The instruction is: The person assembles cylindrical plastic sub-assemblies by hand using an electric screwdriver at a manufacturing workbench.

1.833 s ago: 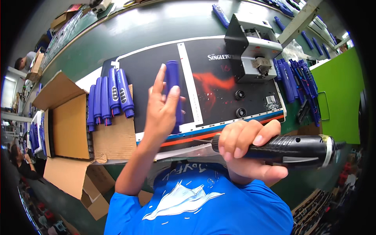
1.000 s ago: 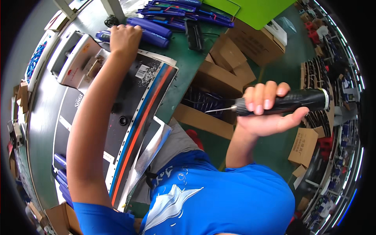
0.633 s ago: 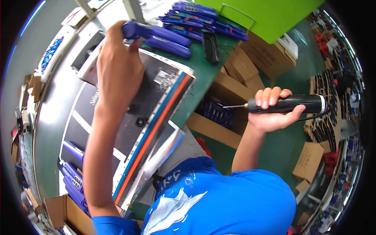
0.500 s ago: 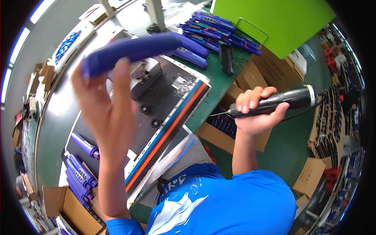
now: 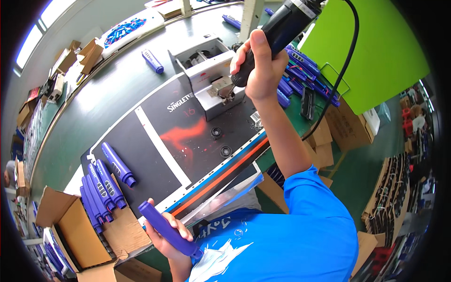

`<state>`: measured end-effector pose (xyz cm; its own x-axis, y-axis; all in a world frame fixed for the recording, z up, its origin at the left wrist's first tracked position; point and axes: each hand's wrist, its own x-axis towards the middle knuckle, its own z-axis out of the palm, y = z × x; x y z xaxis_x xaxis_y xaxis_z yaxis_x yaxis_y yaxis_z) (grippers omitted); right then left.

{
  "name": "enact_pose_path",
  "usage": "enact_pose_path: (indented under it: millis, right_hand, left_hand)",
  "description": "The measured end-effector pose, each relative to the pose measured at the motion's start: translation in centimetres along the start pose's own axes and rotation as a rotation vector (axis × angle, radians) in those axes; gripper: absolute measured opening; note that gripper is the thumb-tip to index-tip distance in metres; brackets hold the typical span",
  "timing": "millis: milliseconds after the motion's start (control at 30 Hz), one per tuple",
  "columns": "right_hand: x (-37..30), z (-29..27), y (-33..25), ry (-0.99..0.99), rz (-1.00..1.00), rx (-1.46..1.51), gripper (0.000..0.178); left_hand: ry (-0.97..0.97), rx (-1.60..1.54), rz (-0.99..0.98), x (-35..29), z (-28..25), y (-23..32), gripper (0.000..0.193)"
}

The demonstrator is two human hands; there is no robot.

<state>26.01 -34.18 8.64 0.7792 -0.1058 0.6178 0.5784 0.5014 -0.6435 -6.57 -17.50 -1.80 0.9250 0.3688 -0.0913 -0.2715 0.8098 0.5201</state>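
Note:
My right hand [image 5: 263,70] is wrapped round a black electric screwdriver [image 5: 287,26], held tilted with its bit pointing down. The bit reaches the small metal outlet at the front of a grey box [image 5: 205,77] that looks like a screw feeder. Close to my body, my left hand [image 5: 173,242] grips a long purple plastic housing [image 5: 165,228], fingers curled round its middle. Several similar purple housings [image 5: 110,183] lie side by side at the left of the black work mat [image 5: 141,150]. Two black rings [image 5: 216,132] rest on the mat near the box.
A cardboard box [image 5: 80,235] stands open at lower left. More purple housings [image 5: 300,61] are heaped beside a green panel [image 5: 371,51] at the right. The screwdriver's black cable [image 5: 350,56] loops down past my right forearm. One housing [image 5: 152,61] lies alone farther back.
My right hand has carried the screwdriver up and left to the grey box. My left hand has lowered the purple housing from above the mat to near my body.

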Motion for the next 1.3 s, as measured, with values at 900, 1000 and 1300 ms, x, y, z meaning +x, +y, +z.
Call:
enact_pose_path:
  millis: [900, 1000, 1300]
  right_hand:
    - [-0.5, 1.2, 1.6, 0.009, 0.037, -0.287, 0.038]
    - [-0.8, 0.4, 1.8, -0.002, 0.011, -0.228, 0.038]
    - [-4.1, -0.2, -2.2, 0.114, 0.184, 0.190, 0.046]
  left_hand:
    - [-0.051, -0.028, 0.031, 3.2, 1.5, 0.5, 0.035]
    - [-0.067, -0.056, 0.033, 3.0, 1.0, 0.2, 0.035]
    - [0.015, 0.097, 0.114, 3.4, 2.8, 1.4, 0.038]
